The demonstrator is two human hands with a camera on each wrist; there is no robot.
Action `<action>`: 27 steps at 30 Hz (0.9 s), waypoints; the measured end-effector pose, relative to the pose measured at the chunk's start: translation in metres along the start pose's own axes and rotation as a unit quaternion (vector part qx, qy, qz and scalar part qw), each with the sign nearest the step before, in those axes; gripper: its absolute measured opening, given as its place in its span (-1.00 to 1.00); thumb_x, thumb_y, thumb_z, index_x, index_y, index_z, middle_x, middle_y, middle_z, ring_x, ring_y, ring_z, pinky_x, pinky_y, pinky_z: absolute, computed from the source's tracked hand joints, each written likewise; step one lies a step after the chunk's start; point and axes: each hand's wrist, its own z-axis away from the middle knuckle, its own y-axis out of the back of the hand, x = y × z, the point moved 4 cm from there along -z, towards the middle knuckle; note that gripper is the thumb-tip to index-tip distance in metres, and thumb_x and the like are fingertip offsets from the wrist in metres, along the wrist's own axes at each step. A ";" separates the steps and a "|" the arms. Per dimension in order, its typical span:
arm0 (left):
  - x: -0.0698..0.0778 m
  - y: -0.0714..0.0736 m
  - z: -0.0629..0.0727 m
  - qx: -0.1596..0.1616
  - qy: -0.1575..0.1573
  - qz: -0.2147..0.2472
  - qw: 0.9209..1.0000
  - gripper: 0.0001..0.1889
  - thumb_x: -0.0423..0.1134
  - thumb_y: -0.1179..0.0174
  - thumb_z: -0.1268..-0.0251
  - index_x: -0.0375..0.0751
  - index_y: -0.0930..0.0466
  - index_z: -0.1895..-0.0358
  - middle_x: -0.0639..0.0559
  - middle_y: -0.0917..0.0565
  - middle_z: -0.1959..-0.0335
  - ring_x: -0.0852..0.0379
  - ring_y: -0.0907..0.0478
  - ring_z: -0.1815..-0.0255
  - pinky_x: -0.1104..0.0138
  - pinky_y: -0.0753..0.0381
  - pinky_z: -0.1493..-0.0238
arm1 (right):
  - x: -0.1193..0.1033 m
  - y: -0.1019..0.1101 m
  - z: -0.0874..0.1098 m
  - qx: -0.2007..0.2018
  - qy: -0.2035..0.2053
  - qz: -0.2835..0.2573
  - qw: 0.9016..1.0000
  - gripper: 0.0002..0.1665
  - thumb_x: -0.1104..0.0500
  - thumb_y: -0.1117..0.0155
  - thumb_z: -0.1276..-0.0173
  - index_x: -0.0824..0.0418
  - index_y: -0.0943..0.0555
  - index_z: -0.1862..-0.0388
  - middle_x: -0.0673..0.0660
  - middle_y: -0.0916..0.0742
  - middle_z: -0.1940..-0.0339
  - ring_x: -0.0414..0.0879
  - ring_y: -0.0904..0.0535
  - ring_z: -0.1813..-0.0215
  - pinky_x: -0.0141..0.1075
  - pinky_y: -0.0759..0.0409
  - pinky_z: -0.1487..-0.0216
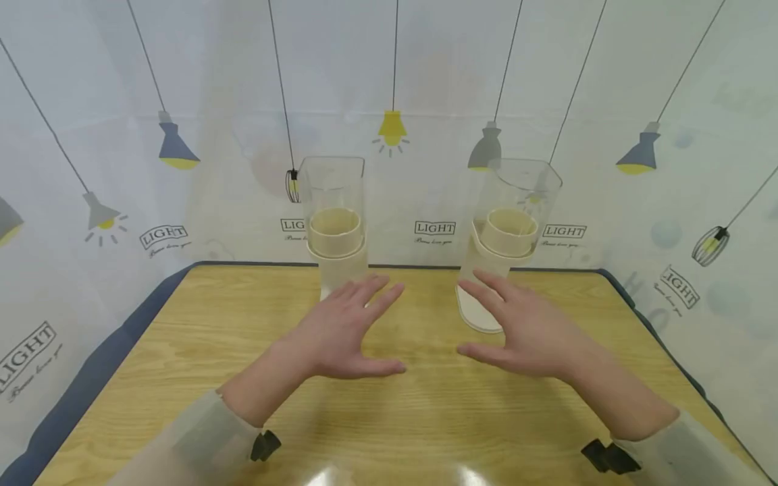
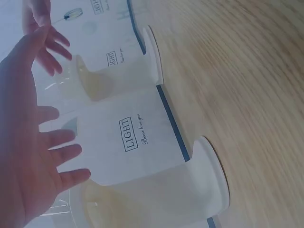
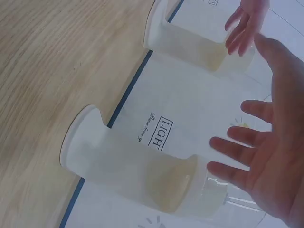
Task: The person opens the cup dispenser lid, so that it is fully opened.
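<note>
Two cream-coloured stands, each with a clear, open-topped container on its upper part, stand upright towards the back of a wooden table. My left hand (image 1: pixel 340 337) hovers in front of the left stand (image 1: pixel 337 246), fingers spread and thumb apart, holding nothing. Across from it, my right hand (image 1: pixel 537 334) spreads its fingers before the right stand (image 1: pixel 480 314), overlapping its lower part in the head view. The left wrist view shows the left palm (image 2: pixel 23 166) beside the left stand's body (image 2: pixel 161 197). In the right wrist view the right palm (image 3: pixel 278 166) faces the right stand's container (image 3: pixel 206 192).
The wooden table (image 1: pixel 413 412) has a dark blue edge (image 1: pixel 419 268) along its back and sides. Behind it hangs a pale sheet (image 1: pixel 425 175) printed with lamps and the word LIGHT. Black straps (image 1: pixel 264 445) sit at both sleeve cuffs.
</note>
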 end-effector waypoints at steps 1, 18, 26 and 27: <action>0.001 0.000 -0.001 0.012 -0.007 0.011 1.000 0.17 0.56 -0.31 -0.27 -0.01 -0.16 -0.79 -0.21 -0.32 -0.73 -0.26 -0.39 -0.68 -0.17 -0.42 -0.66 | 0.000 0.003 0.000 0.019 0.006 -0.002 1.000 0.04 -0.36 -0.47 -0.45 0.03 -0.36 -0.74 0.27 -0.47 -0.69 0.35 -0.62 -0.47 0.32 -0.63 -0.38; 0.015 0.007 -0.026 0.067 -0.052 0.199 0.976 -0.20 0.04 -0.42 -0.52 -0.17 -0.36 -0.68 -0.10 -0.48 -0.61 -0.07 -0.53 -0.58 0.01 -0.67 -0.45 | 0.047 0.072 -0.003 0.291 -0.035 -0.012 0.956 -0.34 0.10 -0.52 -0.32 0.28 -0.65 -0.37 0.39 -0.64 -0.40 0.37 -0.62 -0.34 0.30 -0.70 0.08; 0.025 0.007 -0.053 0.058 -0.046 0.214 0.974 -0.23 0.08 -0.34 -0.58 -0.08 -0.33 -0.71 -0.02 -0.43 -0.65 -0.03 -0.45 -0.64 0.04 -0.54 -0.59 | 0.076 0.088 -0.024 0.242 -0.144 -0.044 0.959 -0.21 -0.07 -0.48 -0.44 0.24 -0.51 -0.54 0.43 -0.42 -0.60 0.47 -0.48 -0.46 0.45 -0.59 -0.14; 0.026 0.007 -0.056 0.060 -0.049 0.215 0.973 -0.23 0.08 -0.34 -0.58 -0.08 -0.33 -0.71 -0.03 -0.43 -0.64 -0.04 -0.45 -0.64 0.04 -0.54 -0.60 | 0.078 0.089 -0.027 0.237 -0.152 -0.047 0.958 -0.19 -0.09 -0.48 -0.45 0.24 -0.49 -0.55 0.43 -0.40 -0.62 0.48 -0.47 -0.46 0.46 -0.58 -0.16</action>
